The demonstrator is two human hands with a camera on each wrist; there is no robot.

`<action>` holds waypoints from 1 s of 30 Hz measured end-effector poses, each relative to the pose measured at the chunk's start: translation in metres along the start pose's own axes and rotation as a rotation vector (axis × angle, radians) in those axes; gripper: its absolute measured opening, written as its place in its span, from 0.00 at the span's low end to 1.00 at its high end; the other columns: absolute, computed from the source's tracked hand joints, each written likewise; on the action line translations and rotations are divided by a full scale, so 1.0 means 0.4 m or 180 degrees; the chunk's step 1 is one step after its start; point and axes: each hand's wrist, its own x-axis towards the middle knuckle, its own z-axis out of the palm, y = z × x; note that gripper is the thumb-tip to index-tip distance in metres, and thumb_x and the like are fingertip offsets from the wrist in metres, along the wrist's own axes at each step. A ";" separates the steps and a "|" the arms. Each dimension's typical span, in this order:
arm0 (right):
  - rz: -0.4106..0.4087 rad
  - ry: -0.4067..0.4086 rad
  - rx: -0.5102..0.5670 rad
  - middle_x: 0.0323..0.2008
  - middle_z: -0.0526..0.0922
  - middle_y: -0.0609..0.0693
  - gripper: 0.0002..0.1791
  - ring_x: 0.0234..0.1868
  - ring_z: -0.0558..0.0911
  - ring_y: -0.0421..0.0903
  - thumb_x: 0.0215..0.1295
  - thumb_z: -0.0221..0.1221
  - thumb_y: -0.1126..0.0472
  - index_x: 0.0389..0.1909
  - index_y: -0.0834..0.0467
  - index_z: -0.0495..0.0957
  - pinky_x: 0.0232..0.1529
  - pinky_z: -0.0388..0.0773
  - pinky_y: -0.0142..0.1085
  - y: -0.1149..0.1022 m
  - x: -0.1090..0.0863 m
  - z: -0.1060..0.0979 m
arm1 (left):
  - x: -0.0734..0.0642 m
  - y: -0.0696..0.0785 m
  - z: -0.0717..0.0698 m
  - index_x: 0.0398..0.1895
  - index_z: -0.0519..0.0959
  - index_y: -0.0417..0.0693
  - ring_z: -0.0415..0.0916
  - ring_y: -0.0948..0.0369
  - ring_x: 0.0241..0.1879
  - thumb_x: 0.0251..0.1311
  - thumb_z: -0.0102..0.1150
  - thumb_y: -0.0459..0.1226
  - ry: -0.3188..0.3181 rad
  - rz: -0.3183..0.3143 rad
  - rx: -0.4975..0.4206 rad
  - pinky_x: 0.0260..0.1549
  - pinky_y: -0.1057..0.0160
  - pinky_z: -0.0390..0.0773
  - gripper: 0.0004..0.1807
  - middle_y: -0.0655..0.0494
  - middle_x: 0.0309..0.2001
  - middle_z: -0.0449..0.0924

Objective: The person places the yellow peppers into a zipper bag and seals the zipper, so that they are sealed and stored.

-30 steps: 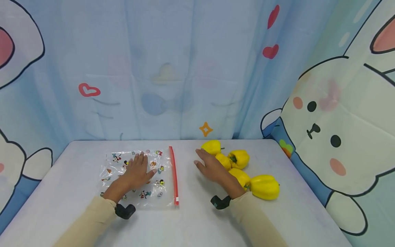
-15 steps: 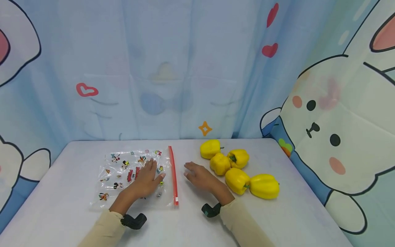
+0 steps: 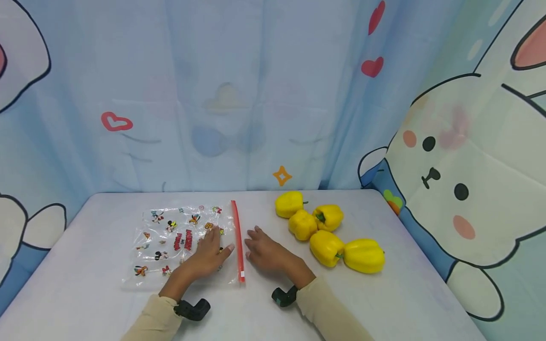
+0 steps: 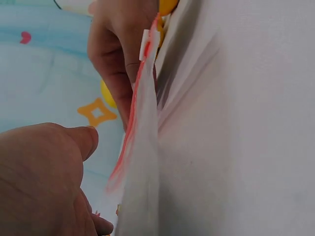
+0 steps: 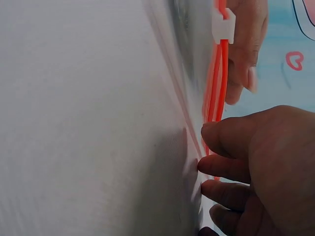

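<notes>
A clear plastic zip bag (image 3: 147, 237) with small cartoon prints lies flat on the white table. Along its right edge runs a red zip strip (image 3: 238, 237), and a white slider (image 5: 224, 27) sits near the strip's near end. My left hand (image 3: 209, 255) rests on the bag's right part, fingers extended and thumb spread toward the strip. Just right of the strip is my right hand (image 3: 270, 253), its fingertips low by the table and pointing at the strip. In the right wrist view, those fingers (image 5: 226, 169) are slightly bent, with nothing held.
Several yellow bell peppers (image 3: 364, 255) lie in a loose group right of my right hand. The white table (image 3: 85, 284) ends at a light blue patterned curtain (image 3: 222, 94). A black camera (image 3: 193, 309) is strapped to each wrist.
My right hand has moved left and nearer, away from the peppers to beside the red strip. My left hand has slid right and nearer across the bag, uncovering more prints.
</notes>
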 end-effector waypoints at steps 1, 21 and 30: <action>0.0006 -0.0005 -0.0008 0.73 0.59 0.49 0.27 0.75 0.47 0.48 0.70 0.54 0.53 0.68 0.57 0.69 0.69 0.54 0.48 -0.002 -0.001 0.002 | -0.002 0.001 0.002 0.73 0.40 0.25 0.32 0.38 0.73 0.72 0.44 0.49 -0.0008 -0.0010 -0.0018 0.68 0.39 0.39 0.44 0.29 0.74 0.38; -0.0366 0.0132 -0.0003 0.73 0.58 0.47 0.30 0.74 0.51 0.45 0.72 0.51 0.56 0.73 0.58 0.60 0.69 0.54 0.44 -0.001 -0.007 0.017 | -0.009 0.001 0.037 0.70 0.51 0.21 0.30 0.35 0.72 0.73 0.40 0.48 0.0008 0.0194 0.0223 0.67 0.37 0.35 0.39 0.26 0.73 0.39; -0.0517 0.0207 -0.0176 0.73 0.58 0.49 0.28 0.74 0.53 0.47 0.71 0.52 0.60 0.71 0.57 0.64 0.69 0.56 0.44 0.006 -0.004 0.021 | -0.007 0.002 0.050 0.71 0.52 0.24 0.29 0.37 0.73 0.71 0.41 0.54 0.0019 0.0090 0.0385 0.65 0.35 0.30 0.42 0.29 0.74 0.38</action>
